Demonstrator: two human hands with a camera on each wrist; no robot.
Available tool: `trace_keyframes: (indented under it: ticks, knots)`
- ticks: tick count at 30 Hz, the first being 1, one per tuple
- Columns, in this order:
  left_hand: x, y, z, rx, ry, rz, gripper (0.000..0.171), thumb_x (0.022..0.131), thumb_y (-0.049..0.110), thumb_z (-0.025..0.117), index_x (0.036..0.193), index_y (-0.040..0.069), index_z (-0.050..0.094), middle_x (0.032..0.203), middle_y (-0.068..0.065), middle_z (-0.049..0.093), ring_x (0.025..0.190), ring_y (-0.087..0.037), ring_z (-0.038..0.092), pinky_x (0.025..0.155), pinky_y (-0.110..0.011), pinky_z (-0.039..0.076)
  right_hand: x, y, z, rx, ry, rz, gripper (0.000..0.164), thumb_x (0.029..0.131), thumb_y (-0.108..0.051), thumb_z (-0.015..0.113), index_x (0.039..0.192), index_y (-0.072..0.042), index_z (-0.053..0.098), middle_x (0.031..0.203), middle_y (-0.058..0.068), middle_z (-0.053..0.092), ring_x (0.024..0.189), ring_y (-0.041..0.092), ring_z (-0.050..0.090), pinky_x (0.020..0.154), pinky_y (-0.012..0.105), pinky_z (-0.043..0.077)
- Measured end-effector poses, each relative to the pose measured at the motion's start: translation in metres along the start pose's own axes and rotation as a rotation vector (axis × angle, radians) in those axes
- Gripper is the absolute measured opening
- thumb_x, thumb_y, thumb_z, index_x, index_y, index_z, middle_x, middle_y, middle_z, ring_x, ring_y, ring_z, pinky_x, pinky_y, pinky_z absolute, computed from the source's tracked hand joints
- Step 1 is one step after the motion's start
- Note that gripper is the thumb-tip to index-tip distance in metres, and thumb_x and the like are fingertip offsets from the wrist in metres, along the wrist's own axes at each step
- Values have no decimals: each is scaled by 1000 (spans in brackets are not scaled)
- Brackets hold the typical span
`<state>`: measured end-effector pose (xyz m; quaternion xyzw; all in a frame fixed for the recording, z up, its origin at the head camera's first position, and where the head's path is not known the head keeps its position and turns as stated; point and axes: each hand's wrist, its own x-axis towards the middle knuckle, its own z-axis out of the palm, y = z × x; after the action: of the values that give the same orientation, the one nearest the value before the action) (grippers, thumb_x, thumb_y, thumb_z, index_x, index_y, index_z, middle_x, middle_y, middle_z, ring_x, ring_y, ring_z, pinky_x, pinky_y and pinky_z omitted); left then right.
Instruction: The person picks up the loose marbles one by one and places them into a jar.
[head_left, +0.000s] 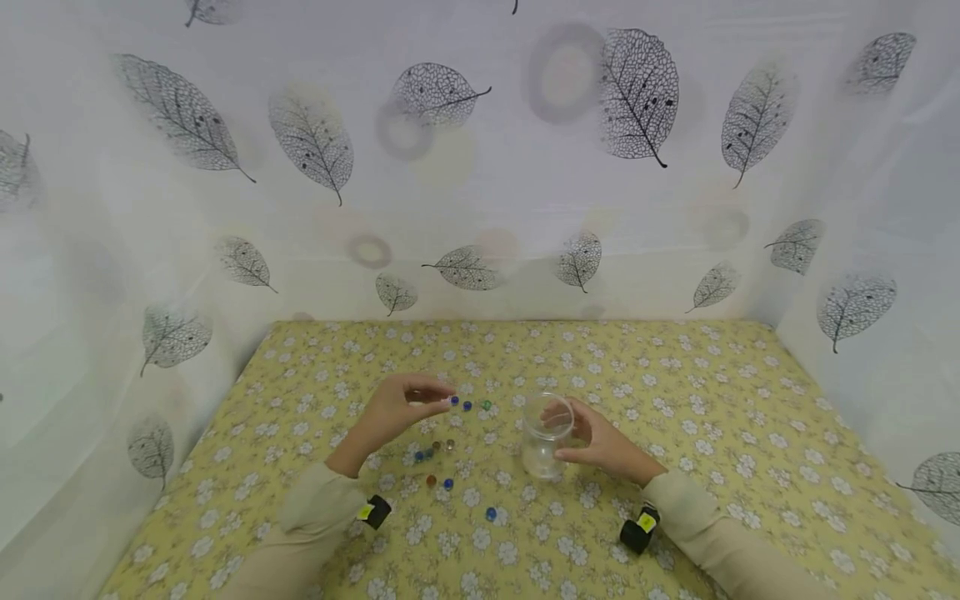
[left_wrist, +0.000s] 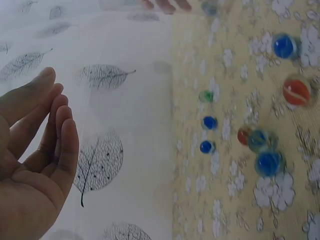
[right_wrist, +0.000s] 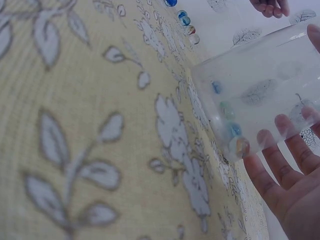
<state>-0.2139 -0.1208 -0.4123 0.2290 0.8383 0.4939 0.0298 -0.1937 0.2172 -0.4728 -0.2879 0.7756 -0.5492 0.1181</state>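
My left hand is raised over the cloth, its fingers bent towards the thumb. In the left wrist view I see nothing held in that hand. Near its fingertips in the head view lie a dark blue marble, another blue marble and a green marble. My right hand grips a clear jar from its right side, thumb in front. Through the jar wall in the right wrist view several marbles show; I cannot tell whether they are inside or behind it.
Several more marbles lie nearer me, among them an orange marble, a blue marble beside it and a lone blue marble. A yellow floral cloth covers the table. Behind it hangs a pale leaf-printed curtain.
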Motion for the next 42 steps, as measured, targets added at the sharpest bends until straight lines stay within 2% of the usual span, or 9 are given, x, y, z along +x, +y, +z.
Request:
trace_keyframes:
  ticks: [7, 14, 22, 27, 34, 42]
  knots:
    - [-9, -14, -11, 12, 14, -15, 28, 84, 25, 71, 107, 9, 71, 104, -6, 69, 84, -5, 63, 79, -22, 54, -1, 1, 0, -5, -1, -2, 53, 87, -4, 64, 135, -2, 40, 131, 22, 48, 120, 38, 49, 97, 20, 45]
    - [-19, -28, -15, 46, -21, -50, 27, 84, 22, 70, 106, 6, 71, 101, -11, 68, 82, -5, 62, 75, -20, 53, -2, 0, 0, 11, -9, 10, 53, 88, -5, 64, 135, -3, 39, 132, 22, 48, 121, 41, 47, 96, 17, 44]
    - [-30, -38, -11, 70, -77, -87, 22, 83, 15, 71, 102, 4, 71, 97, -11, 69, 78, -5, 61, 71, -19, 53, -2, 0, -1, 17, -10, 14, 53, 88, -7, 64, 135, -3, 39, 132, 22, 47, 122, 42, 47, 96, 16, 43]
    - [-33, -43, -8, 98, -98, -120, 20, 82, 15, 72, 99, 4, 71, 97, -12, 69, 79, -10, 62, 69, -19, 52, -1, 1, 0, 17, -11, -2, 54, 87, -6, 65, 134, -2, 40, 132, 23, 48, 121, 41, 47, 95, 16, 44]
    - [-38, -51, -4, 108, -110, -145, 21, 81, 13, 73, 99, 3, 71, 94, -12, 69, 77, -11, 61, 67, -19, 52, 0, 2, -1, 14, -14, -2, 53, 87, -5, 65, 134, -2, 39, 132, 23, 48, 121, 29, 51, 95, 17, 45]
    - [-42, -56, 0, 119, -111, -122, 21, 76, 11, 76, 95, 3, 72, 87, -9, 69, 70, -6, 61, 64, -19, 53, 0, 4, 0, 31, -27, -19, 54, 88, -4, 63, 134, 2, 38, 132, 27, 46, 121, 42, 47, 96, 19, 46]
